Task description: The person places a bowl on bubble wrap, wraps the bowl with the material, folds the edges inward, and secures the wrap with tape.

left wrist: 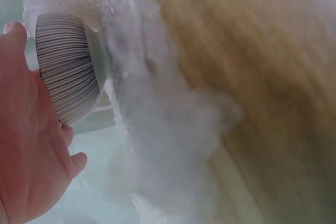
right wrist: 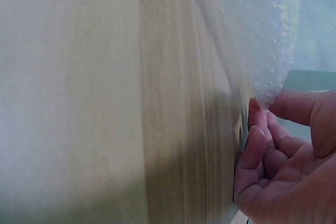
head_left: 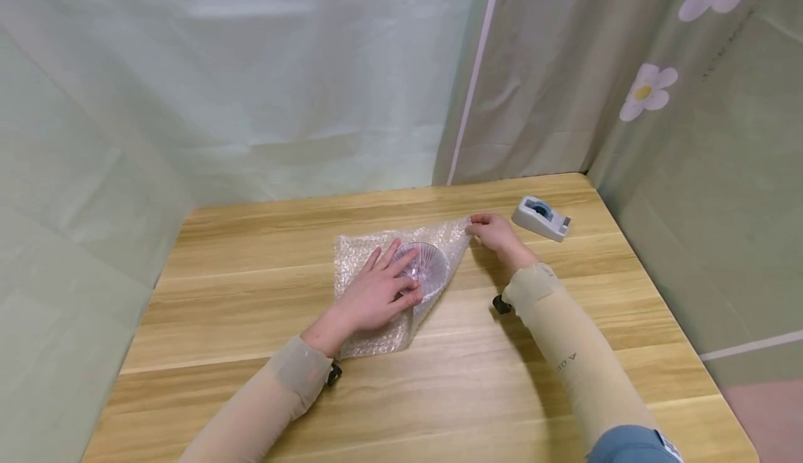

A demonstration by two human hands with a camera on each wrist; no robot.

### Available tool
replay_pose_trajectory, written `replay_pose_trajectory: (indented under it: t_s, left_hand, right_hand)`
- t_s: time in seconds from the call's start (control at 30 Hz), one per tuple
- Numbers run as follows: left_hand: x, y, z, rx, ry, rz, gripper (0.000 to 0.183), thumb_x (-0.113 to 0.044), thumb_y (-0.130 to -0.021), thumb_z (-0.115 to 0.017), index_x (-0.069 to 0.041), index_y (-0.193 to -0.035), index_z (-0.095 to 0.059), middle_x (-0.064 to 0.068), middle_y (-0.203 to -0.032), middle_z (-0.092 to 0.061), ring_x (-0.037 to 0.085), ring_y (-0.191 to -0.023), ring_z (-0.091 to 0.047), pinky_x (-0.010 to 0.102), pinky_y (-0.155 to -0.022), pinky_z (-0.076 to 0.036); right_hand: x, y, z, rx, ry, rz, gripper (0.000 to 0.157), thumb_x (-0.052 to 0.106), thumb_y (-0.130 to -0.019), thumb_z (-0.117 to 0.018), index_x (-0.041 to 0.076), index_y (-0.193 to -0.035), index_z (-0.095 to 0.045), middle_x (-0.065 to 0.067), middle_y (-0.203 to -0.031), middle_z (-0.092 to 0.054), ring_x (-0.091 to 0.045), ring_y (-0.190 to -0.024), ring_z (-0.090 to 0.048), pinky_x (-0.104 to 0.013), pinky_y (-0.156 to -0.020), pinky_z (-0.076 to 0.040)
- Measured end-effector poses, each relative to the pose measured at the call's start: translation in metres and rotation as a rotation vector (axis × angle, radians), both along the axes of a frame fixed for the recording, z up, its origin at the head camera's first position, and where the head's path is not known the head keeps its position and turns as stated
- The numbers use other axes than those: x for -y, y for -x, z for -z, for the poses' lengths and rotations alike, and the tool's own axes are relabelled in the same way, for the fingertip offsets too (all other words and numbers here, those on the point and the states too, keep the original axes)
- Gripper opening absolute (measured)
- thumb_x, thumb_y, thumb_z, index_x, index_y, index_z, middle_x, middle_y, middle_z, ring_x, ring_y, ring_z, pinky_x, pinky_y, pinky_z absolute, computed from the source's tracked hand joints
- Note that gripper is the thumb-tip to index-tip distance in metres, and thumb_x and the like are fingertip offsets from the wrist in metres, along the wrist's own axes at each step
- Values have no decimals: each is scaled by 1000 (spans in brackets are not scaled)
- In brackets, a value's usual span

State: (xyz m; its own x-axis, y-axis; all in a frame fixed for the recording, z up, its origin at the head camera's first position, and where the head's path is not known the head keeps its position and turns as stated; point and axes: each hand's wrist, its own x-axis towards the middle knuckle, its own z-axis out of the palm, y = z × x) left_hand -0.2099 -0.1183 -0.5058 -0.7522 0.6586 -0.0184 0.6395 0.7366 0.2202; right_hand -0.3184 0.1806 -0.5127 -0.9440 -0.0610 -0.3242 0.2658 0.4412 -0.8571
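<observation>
Scanning the wooden counter [head_left: 251,295] remotely, I see bubble wrap [head_left: 354,257] reaching out to my right, its tapering corner pinched by my right grip [head_left: 495,233]. My left grip [head_left: 375,292], fingers spread, rests on the bowl [head_left: 434,264] and is the nearer. The bowl sits on the wrap, left of and closer to me than the right grip. Round, it shows no long axis; its mouth appears to face up.

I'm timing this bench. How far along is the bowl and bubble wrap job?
Done: the bowl sits upside down on the bubble wrap. In hand: the left hand rests on the bowl; the right hand pinches a wrap corner. Remaining, probably: covering the bowl's bare top, perhaps taping; the tape dispenser stands untouched.
</observation>
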Motion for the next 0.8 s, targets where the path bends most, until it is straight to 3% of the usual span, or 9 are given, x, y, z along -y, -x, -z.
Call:
replay_pose_trajectory:
  t_s: [0.4, 0.8]
  left_hand:
    - [1, -1, -2, 3, 3, 1, 60, -64, -111, -35, -28, -138, -74, 2, -176, -24, 38, -164, 3, 63, -130, -3]
    - [0, 2, -3, 12, 10, 9, 63, -66, -110, -32, -27, -140, -73, 0, -172, -35, 38, -164, 1, 62, -130, -2]
  right_hand:
    - [2, -1, 4, -25, 18, 12, 47, 22, -107, -63, -7, -144, -59, -25, -148, -57, -37, -133, -52, -51, -116, -44]
    - [0, -1, 4, -32, 0, 7, 45, 25, -107, -63, -5, -140, -61, -23, -143, -60, -33, -125, -54, -48, -108, -47]
